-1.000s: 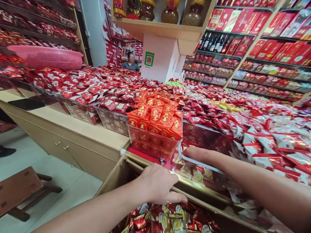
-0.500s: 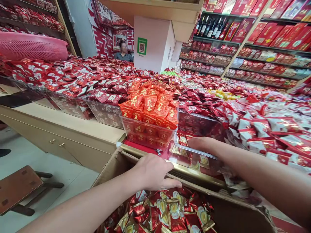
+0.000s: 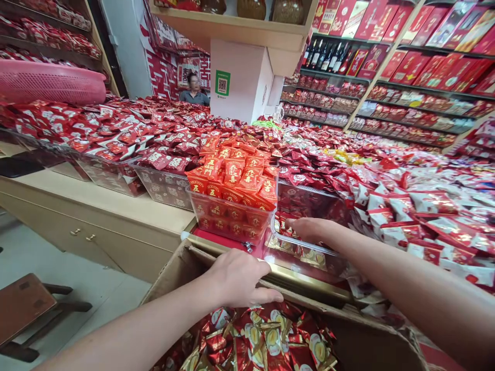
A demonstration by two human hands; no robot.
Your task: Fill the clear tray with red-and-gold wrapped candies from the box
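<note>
Left hand (image 3: 237,278): loosely curled over the near edge of the cardboard box (image 3: 176,265), thumb apart from fingers; nothing seen in its grip. Right hand (image 3: 309,230): inside the clear bin (image 3: 328,257), fingers partly hidden; hold cannot be told. Wrapped sweets (image 3: 270,337) lie in the box, others low in the bin. Risk: the right forearm, passing close beside the heaped white-and-red packets (image 3: 398,208), could knock some loose.

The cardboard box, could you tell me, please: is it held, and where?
The left hand seems to hold the cardboard box by its far rim; whether the right hand holds anything cannot be told.
</note>
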